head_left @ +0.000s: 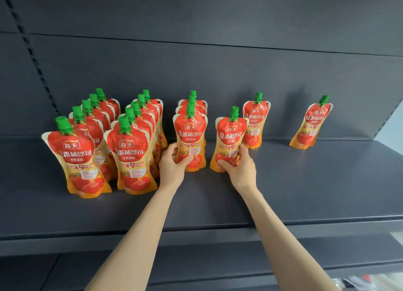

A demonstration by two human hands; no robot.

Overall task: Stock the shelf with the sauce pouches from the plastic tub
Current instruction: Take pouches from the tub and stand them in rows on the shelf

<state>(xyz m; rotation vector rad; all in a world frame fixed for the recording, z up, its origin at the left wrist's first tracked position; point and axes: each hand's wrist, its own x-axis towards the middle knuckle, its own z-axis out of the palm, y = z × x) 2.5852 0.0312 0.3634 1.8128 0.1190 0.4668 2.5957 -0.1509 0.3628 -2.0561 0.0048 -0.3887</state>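
Observation:
Red and orange sauce pouches with green caps stand on a dark grey shelf point(305, 186). Two full rows point(78, 155) point(133, 157) run front to back on the left. My left hand point(172, 164) grips the lower part of the front pouch point(190, 135) of a shorter third row. My right hand point(239, 168) grips the bottom of another pouch point(231, 135), which stands upright in front of a pouch point(255, 122) at the back. A lone pouch point(311, 124) leans against the back wall at the right. The plastic tub is out of view.
Bare shelf surface stretches in front of the rows and to the right of my right hand. The shelf's front edge point(196, 231) runs across below my forearms. A lower shelf point(196, 269) lies beneath. Something pale and crinkled shows at the bottom right corner point(370, 282).

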